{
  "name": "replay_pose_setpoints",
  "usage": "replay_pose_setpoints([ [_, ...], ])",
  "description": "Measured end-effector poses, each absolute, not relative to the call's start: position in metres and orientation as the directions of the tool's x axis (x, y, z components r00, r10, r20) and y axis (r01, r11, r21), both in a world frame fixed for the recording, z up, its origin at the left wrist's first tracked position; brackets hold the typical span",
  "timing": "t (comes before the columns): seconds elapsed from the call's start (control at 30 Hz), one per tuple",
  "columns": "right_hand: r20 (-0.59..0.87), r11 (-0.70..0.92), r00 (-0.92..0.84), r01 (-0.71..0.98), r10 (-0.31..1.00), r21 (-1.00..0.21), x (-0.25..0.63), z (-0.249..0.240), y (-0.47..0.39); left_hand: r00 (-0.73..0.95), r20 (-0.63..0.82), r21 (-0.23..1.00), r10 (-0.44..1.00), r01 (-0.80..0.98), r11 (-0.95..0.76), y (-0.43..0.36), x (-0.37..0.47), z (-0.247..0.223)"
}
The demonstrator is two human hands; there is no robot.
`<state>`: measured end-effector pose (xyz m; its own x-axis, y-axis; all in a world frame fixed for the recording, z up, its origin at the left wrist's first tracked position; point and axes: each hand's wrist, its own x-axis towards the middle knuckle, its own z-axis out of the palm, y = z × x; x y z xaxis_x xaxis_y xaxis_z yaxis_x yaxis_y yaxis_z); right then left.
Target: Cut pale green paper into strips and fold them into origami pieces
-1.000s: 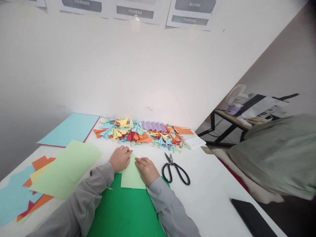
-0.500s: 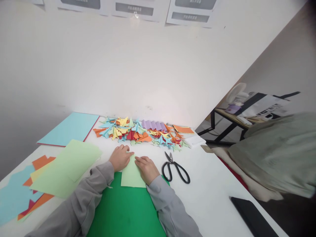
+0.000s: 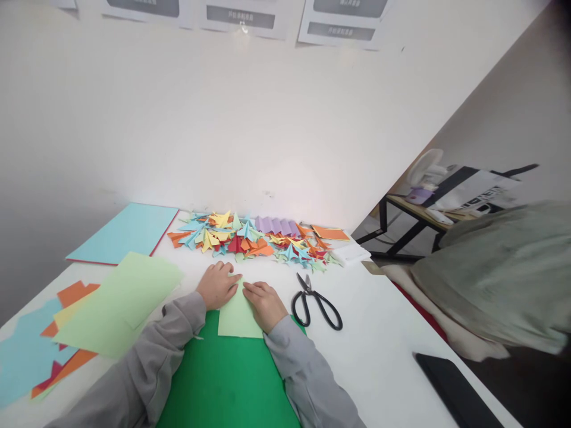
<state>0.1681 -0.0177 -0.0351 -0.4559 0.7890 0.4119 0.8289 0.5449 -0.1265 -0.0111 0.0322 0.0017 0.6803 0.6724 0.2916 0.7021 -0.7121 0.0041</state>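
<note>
A light green sheet of paper (image 3: pixel 238 315) lies partly on a green mat (image 3: pixel 227 380), its upper end under my hands. My left hand (image 3: pixel 217 285) is closed at the sheet's top left, thumb and fingertips at the edge. My right hand (image 3: pixel 266 303) covers the right side, fingers pressed together with the tips near the top edge. The fingertips of both hands almost meet there. To the right of my right hand lie black-handled scissors (image 3: pixel 316 304), blades slightly apart and pointing away from me. Whether the sheet has a fold under the fingers is hidden.
Behind my hands lies a heap of small folded paper planes (image 3: pixel 241 235) in several colours. Leftward are larger light green paper (image 3: pixel 118 303), coloured scraps (image 3: pixel 27 351) and a light blue sheet (image 3: pixel 125 232). A black flat object (image 3: pixel 455 386) rests at the right. Another person's clothed body (image 3: pixel 499 267) is beyond.
</note>
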Motion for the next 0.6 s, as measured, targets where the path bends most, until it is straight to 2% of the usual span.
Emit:
replay_pose_setpoints([
  [0.33,0.405,0.541,-0.457,0.832,0.792,-0.119,0.1675,-0.0358,-0.0175,0.679,0.3,0.004,0.67,0.701,-0.713,0.033,-0.0114,-0.0001],
  [0.6,0.405,0.543,-0.459,0.832,0.791,-0.117,0.1675,-0.0352,-0.0176,0.666,0.313,0.051,0.677,0.7,-0.712,0.0342,-0.0117,-0.0012],
])
